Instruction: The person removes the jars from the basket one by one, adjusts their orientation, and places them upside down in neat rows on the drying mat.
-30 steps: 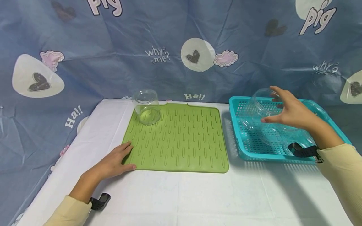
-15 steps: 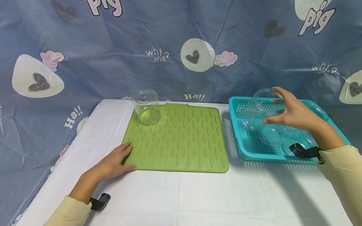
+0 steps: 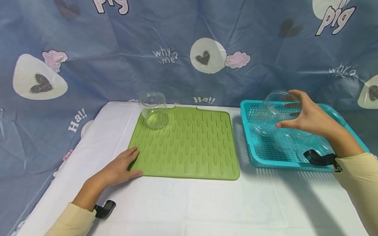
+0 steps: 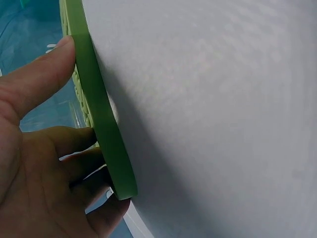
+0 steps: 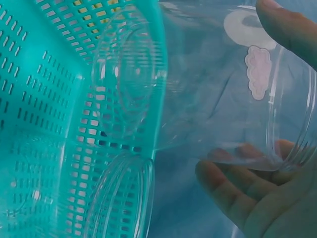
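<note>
My right hand point(image 3: 313, 118) holds a clear, round plastic jar point(image 3: 265, 114) by its rim end, tilted over the blue basket point(image 3: 290, 164). In the right wrist view, the thumb and fingers lie on opposite sides of this jar point(image 5: 213, 104). My left hand point(image 3: 119, 167) rests at the front left corner of a green ridged mat point(image 3: 189, 144). The left wrist view has the thumb point(image 4: 52, 74) and fingertips touching the mat's edge point(image 4: 101, 114). Another clear jar point(image 3: 155, 113) stands upright on the mat's back left corner.
More clear containers lie inside the basket; their number is hard to tell. One round clear piece point(image 5: 121, 198) shows near the basket wall in the right wrist view. White cloth point(image 3: 206, 203) covers the table, and a blue printed sheet point(image 3: 177, 29) hangs behind it.
My right hand and the jar in it have shifted slightly to the right. The left hand keeps its place at the mat, and the head view has tilted a little.
</note>
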The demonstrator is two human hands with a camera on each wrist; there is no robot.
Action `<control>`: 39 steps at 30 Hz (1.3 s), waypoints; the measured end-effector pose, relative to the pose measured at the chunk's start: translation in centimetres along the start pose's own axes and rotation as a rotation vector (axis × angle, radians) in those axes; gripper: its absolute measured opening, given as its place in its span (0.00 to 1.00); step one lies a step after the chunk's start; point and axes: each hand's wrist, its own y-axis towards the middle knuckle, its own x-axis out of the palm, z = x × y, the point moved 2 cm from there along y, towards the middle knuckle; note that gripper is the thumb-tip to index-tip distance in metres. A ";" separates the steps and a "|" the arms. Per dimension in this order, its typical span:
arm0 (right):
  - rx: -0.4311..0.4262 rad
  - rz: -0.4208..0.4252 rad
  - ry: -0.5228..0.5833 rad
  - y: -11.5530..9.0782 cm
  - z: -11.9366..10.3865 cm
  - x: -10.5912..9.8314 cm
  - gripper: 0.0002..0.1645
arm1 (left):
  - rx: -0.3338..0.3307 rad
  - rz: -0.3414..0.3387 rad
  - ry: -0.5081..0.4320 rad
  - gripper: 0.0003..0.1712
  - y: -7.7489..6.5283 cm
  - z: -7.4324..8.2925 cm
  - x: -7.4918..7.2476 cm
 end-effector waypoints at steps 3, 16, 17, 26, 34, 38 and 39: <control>-0.012 0.008 0.005 0.0 -0.2 -0.2 0.72 | 0.002 0.005 0.006 0.51 0.0 -0.1 -0.1; -0.044 0.102 -0.038 -0.8 -1.9 -0.5 0.73 | -0.001 -0.002 0.010 0.50 0.1 0.3 -0.5; -0.048 0.112 -0.040 -0.9 -2.1 -0.5 0.72 | -0.001 -0.002 0.007 0.50 0.1 0.3 -0.5; -0.084 0.139 0.009 -1.4 -4.6 -0.2 0.73 | -0.003 -0.002 0.008 0.50 0.0 0.3 -0.2; -0.174 0.138 0.002 -2.2 -7.6 0.8 0.70 | 0.000 -0.004 0.047 0.50 0.1 0.4 -0.5; -0.234 0.156 -0.016 -2.9 -9.6 1.5 0.70 | 0.005 0.014 0.072 0.48 0.2 0.9 -0.7; -0.252 0.158 -0.026 -3.0 -10.1 1.7 0.70 | 0.006 0.017 0.074 0.47 0.2 1.1 -0.7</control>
